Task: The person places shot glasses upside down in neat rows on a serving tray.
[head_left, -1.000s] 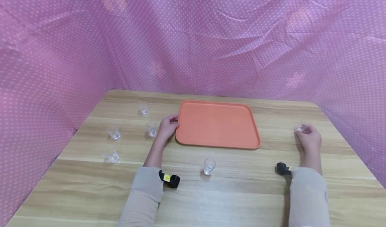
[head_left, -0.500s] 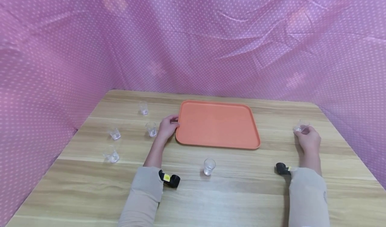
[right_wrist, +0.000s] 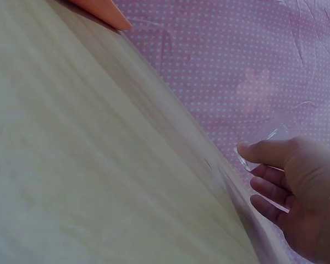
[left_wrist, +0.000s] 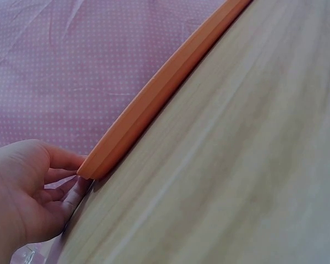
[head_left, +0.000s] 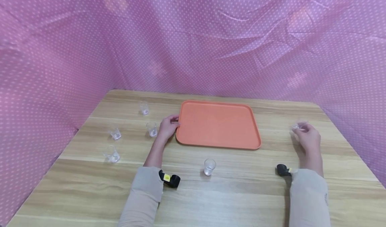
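In the head view my left hand [head_left: 168, 127] is at the left side of an orange tray [head_left: 218, 125]. The left wrist view has its thumb and fingers gripping the tray's edge [left_wrist: 126, 129], which lies low over the wood. Far to the right, my right hand [head_left: 310, 139] pinches a small clear cup [head_left: 296, 126] between thumb and fingers. The cup leans over sideways, and the right wrist view shows the thumb across the clear cup [right_wrist: 272, 133], partly hiding it. Nearest me stands another clear cup [head_left: 209, 167], in front of the tray.
Several more clear cups stand on the left of the wooden table [head_left: 241, 197], one of them [head_left: 151, 129] close beside my left hand. Pink dotted cloth [head_left: 193, 46] hangs around the back and sides. Each sleeve has a black wrist camera [head_left: 282, 170].
The cup in my right hand has tipped from nearly upright to leaning and shifted slightly left and up with the fingers. My left hand stays at the tray, which has not moved.
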The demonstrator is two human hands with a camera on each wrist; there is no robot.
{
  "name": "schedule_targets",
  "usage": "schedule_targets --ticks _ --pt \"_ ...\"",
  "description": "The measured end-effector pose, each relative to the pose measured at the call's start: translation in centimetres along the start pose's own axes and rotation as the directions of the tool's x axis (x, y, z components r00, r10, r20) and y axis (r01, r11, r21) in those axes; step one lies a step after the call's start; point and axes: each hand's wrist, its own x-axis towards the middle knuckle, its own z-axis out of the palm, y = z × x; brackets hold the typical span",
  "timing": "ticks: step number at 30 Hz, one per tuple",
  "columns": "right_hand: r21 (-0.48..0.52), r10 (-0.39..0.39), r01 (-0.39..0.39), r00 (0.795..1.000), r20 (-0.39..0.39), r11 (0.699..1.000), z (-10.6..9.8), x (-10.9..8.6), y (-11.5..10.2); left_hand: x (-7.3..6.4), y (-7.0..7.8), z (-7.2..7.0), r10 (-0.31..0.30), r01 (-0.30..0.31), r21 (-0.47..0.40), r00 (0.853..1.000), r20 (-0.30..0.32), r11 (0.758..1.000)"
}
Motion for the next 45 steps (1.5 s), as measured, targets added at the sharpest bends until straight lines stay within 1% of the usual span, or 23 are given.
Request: schedule_targets --ticks 5,8,10,15,17,25,32,37,41,45 --pt "0.029 -0.017 0.017 1.0 -0.001 0.999 0.2 0.0 -0.8 0.1 -0.1 0.0 -0.007 0.007 -0.006 1.0 -0.002 1.0" --pt "0.05 -0.018 0.017 1.0 0.013 0.999 0.6 0.0 -1.4 0.1 -0.1 0.0 -0.01 0.01 -0.006 1.0 -0.002 1.0" --pt "0.095 -0.012 0.009 1.0 0.026 0.995 1.0 0.1 -1.9 0.1 -0.1 0.0 -0.015 0.015 -0.005 1.0 -0.004 1.0" --pt "0.17 -0.045 0.037 0.998 0.047 0.985 2.0 0.1 -3.2 0.1 -0.1 0.0 -0.021 0.021 -0.005 1.0 -0.004 1.0" --pt "0.167 -0.077 0.068 0.996 0.044 0.984 2.4 0.2 -3.8 0.1 0.0 0.1 -0.02 0.02 -0.003 1.0 -0.003 1.0" --pt "0.152 -0.138 0.126 0.988 0.073 0.98 3.9 0.0 -6.2 0.2 -0.1 0.1 -0.02 0.02 0.01 1.0 -0.003 1.0" --pt "0.125 -0.202 0.191 0.976 0.084 0.974 5.2 0.4 -7.5 0.2 -0.2 0.1 -0.01 0.01 0.011 1.0 -0.007 1.0" --pt "0.117 -0.225 0.214 0.97 0.093 0.97 5.8 0.5 -8.2 0.2 -0.1 0.1 -0.011 0.011 0.015 1.0 -0.012 1.0" --pt "0.108 -0.23 0.217 0.965 0.125 0.97 6.1 0.4 -8.6 0.1 -0.1 0.1 -0.018 0.018 0.005 1.0 -0.013 1.0" --pt "0.109 -0.236 0.222 0.961 0.14 0.969 6.4 0.2 -9.0 0.1 0.0 0.0 -0.02 0.02 0.002 1.0 -0.011 1.0"
